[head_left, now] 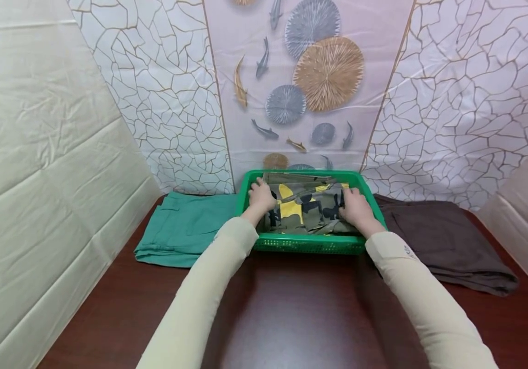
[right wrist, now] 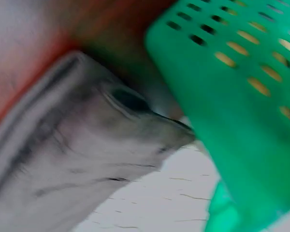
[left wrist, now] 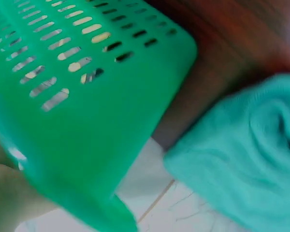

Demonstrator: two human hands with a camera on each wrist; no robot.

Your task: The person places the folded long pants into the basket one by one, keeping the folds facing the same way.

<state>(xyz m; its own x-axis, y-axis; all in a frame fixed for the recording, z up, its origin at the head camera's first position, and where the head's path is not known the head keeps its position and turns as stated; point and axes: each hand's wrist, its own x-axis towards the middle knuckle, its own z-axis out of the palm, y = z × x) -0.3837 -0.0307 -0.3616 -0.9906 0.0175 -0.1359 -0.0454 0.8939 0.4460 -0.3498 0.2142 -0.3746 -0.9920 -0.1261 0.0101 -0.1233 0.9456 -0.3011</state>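
Resting inside the green basket (head_left: 310,243), both hands, left hand (head_left: 261,195) and right hand (head_left: 357,207), lie flat on the camouflage garment (head_left: 307,205), fingers relaxed. Wrist views show only the basket's slotted wall, teal cloth (left wrist: 251,154) and grey cloth (right wrist: 82,150) outside each hand.

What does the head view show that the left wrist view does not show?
Only the head view shows both hands, the left hand and the right hand, lying on the camouflage garment, and the brown garment. Only the left wrist view shows the basket's slotted side wall up close, blurred. Both show the green basket, the teal garment and the dark table.
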